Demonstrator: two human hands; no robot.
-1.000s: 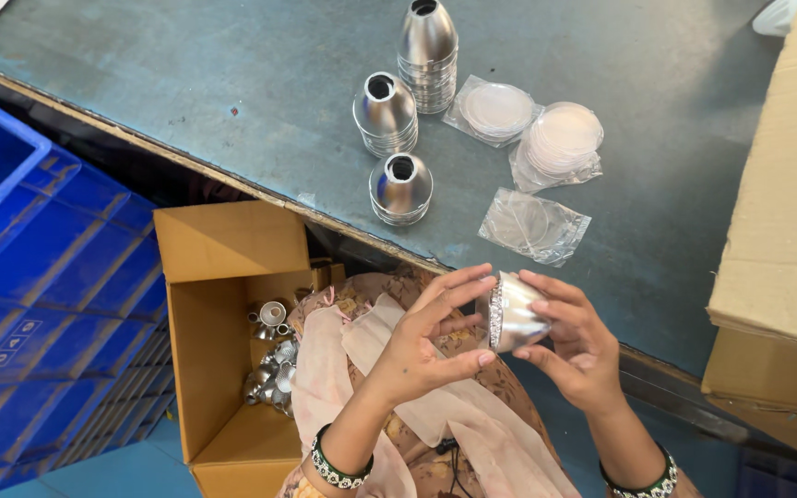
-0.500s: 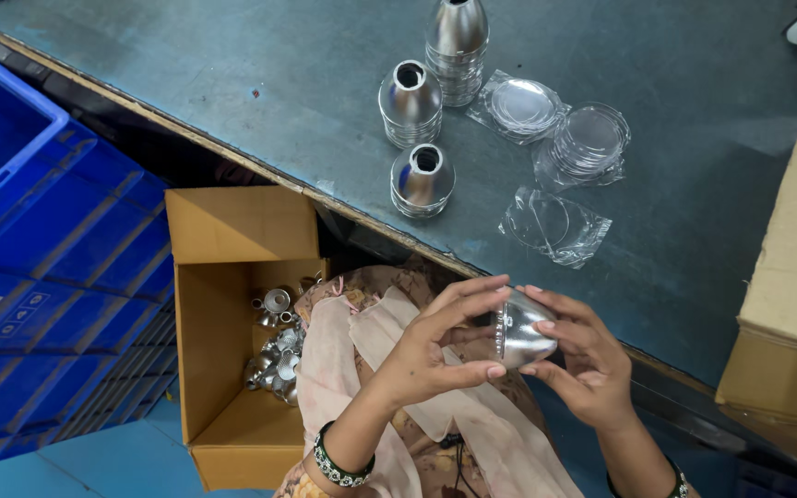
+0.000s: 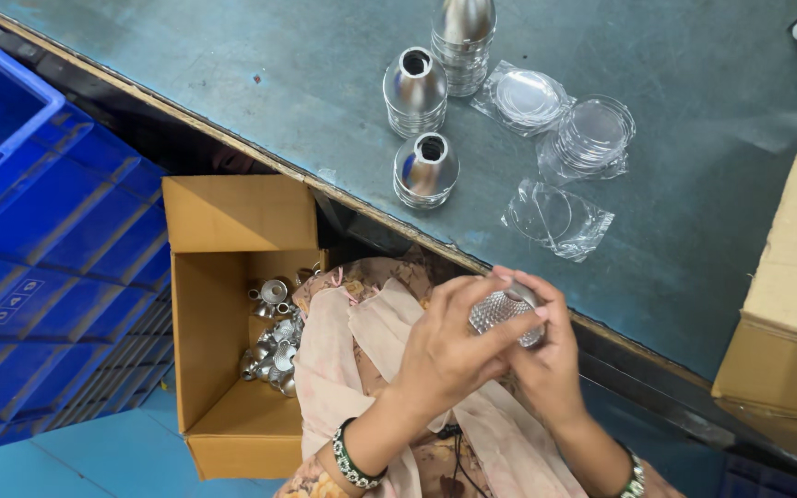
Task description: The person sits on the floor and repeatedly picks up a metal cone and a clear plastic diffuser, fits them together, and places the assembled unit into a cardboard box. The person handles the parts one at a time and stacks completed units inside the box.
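Grey-green surface (image 3: 232, 83), blue crates (image 3: 39, 240), open cardboard box (image 3: 223, 304) of metal parts, 3 steel cones (image 3: 426, 168), left hand (image 3: 449, 346) and right hand (image 3: 546, 364), each grip grasping 1 faceted metal reflector (image 3: 500, 312) held over the lap.

Both hands are raised together over the lap. The left hand (image 3: 449, 350) is curled in front, fingers bent inward; the right hand (image 3: 546, 364) is pressed close behind it, fingertips pinched. Beaded bands are worn on both wrists.
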